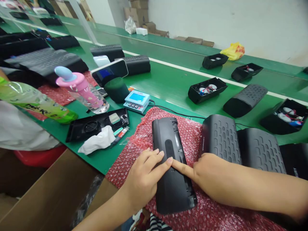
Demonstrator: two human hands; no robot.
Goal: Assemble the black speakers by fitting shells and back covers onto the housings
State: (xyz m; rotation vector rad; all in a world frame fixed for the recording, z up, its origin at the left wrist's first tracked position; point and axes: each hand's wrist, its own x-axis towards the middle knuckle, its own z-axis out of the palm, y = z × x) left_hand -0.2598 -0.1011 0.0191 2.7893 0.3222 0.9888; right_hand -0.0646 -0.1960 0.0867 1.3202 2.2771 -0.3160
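A black speaker casing (pixel 172 189) with a darker oval strip lies lengthwise before me on red bubble wrap (pixel 141 141). Across its left side rests my left hand (pixel 143 175), open, with fingers stretched over the surface near the strip. My right hand (pixel 209 173) comes in from the right. Its index finger is extended and meets the casing close to a left fingertip, while its other fingers are curled and mostly hidden. Beside the right hand stands a black speaker (pixel 220 138) with a raised brick-like pattern, and another patterned speaker (pixel 262 150) sits farther right.
A blue tester (pixel 137 100) with a cable, a dark green round object (pixel 116 89), a phone (pixel 110 72), a pink-lidded bottle (pixel 84 91) and a white cloth (pixel 98 141) lie to the left. Open speaker housings (pixel 207 89) with wires stand on the green bench (pixel 166 86).
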